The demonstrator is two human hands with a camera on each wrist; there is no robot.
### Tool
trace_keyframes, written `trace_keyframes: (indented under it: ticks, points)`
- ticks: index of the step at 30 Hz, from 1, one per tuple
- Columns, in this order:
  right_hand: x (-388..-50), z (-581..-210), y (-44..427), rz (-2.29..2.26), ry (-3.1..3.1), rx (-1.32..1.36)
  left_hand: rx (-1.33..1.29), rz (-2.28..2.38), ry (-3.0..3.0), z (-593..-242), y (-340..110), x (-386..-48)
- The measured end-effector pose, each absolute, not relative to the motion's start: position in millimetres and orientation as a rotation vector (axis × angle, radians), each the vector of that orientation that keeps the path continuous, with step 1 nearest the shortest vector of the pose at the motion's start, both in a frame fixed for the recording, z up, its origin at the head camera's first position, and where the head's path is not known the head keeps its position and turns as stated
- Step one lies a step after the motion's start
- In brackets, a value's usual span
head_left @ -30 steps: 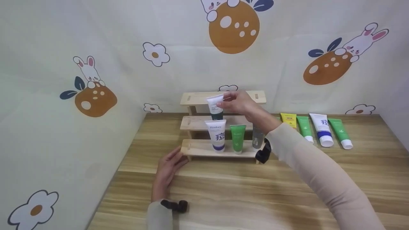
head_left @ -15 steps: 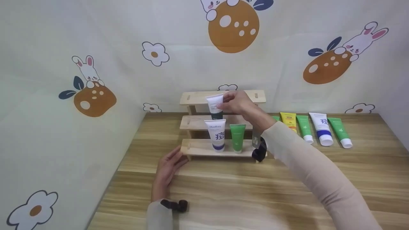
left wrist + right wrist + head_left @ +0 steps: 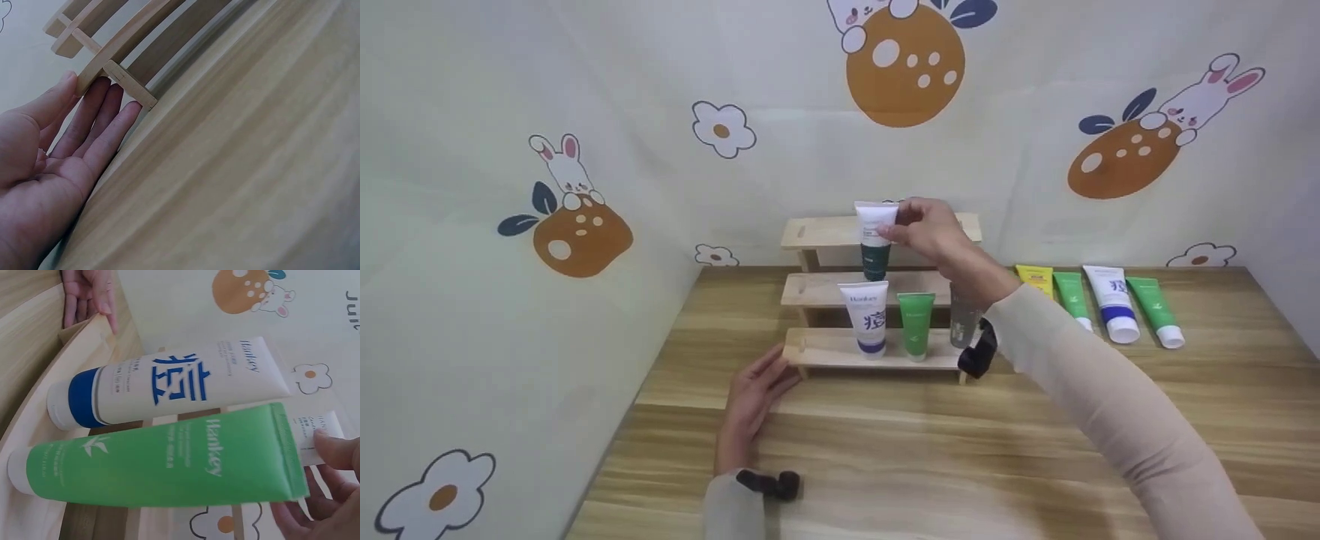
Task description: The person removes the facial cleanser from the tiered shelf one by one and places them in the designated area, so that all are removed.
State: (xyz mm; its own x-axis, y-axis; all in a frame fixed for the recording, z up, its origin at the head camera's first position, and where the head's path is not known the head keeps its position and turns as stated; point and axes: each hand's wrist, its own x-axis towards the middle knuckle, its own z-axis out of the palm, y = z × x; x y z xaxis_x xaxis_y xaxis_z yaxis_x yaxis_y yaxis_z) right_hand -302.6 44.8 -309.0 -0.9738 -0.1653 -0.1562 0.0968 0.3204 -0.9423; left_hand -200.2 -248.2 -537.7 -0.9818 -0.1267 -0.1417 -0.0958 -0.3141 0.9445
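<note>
In the head view my right hand (image 3: 934, 229) pinches a white and dark green squeeze tube (image 3: 876, 247) near its top. The tube is upright at the middle tier of the wooden three-tier rack (image 3: 829, 349); I cannot tell whether its base touches the board. My left hand (image 3: 50, 169) holds the left end of the lowest tier, thumb on the board's edge and fingers below by the leg. On that tier stand a white tube with a blue band (image 3: 169, 385), a green tube (image 3: 146, 464) and a grey tube (image 3: 962, 322), partly hidden by my right arm.
To the right of the rack, a yellow tube (image 3: 1036, 279), a green tube (image 3: 1072, 296), a white and blue tube (image 3: 1110, 300) and another green tube (image 3: 1156, 309) lie on the wooden table (image 3: 885, 450). A patterned cloth (image 3: 780, 172) hangs close behind.
My right hand has raised the white and dark green tube and shifted it slightly right, so more of its green lower part shows. The left hand keeps its place on the rack.
</note>
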Motion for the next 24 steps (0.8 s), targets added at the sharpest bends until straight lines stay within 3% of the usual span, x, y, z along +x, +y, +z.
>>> trace_keyframes:
  ticks: [24]
  points:
    - [-289.6,-292.2,144.9,-2.343,2.171,0.012,0.274,-2.524,-1.854,-537.7,-248.4,-199.9]
